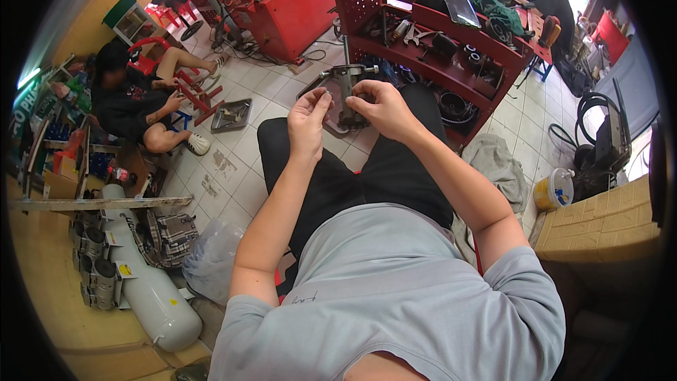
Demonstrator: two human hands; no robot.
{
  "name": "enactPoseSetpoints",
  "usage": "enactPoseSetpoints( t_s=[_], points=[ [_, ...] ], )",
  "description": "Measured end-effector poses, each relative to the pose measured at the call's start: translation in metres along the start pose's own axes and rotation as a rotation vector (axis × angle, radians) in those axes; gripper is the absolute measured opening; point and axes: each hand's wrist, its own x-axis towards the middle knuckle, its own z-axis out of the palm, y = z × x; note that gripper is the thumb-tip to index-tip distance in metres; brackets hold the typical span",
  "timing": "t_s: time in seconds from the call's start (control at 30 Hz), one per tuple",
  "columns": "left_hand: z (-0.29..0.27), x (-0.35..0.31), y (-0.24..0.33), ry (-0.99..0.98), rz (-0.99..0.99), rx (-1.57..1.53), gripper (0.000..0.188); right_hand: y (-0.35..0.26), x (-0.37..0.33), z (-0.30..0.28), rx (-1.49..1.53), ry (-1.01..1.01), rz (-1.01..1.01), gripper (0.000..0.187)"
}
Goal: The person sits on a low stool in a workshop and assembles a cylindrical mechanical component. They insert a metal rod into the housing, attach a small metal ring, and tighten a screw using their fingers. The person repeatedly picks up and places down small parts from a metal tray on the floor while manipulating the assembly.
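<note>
My left hand is raised over my lap, thumb and fingers pinched together. A small, light-coloured piece shows at its fingertips, too small to name. Just to its right, my right hand has thumb and forefinger curled close together; what they hold, if anything, I cannot make out. Behind both hands, between my knees, stands a metal tool with an upright threaded rod and a crossbar, like a puller. My hands hide part of it, and I cannot tell whether the right fingers touch it.
A red tool cart with wrenches and parts stands ahead. Left of it is a red machine. At the left, a seated person sits near a metal tray. A white cylinder tank lies lower left; a bucket stands right.
</note>
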Motion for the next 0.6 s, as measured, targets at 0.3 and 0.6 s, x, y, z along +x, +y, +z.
enactPoseSetpoints(
  t_s=[0.3, 0.6],
  points=[
    [0.009, -0.005, 0.012, -0.032, 0.034, 0.043, 0.016, -0.006, -0.004, 0.002, 0.010, -0.029, -0.027, 0.024],
    [0.010, -0.008, 0.019, -0.084, -0.118, -0.057, 0.010, -0.002, -0.005, 0.005, -0.007, -0.043, -0.067, 0.024]
  ],
)
